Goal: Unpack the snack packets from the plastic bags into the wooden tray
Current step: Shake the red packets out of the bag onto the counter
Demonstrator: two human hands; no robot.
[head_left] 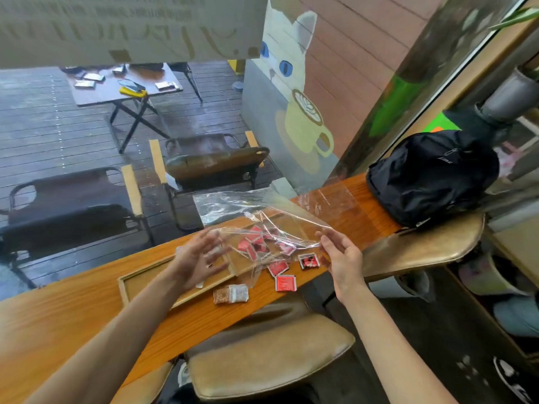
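Film of the plastic bag, limp and slippery, sags below the right hand pinching its edge, while the left hand spreads open

The wooden tray lies on the tabletop, left of a plastic bag holding snack packets. Loose packets lie just right of the tray. A backpack sits far right, behind them.
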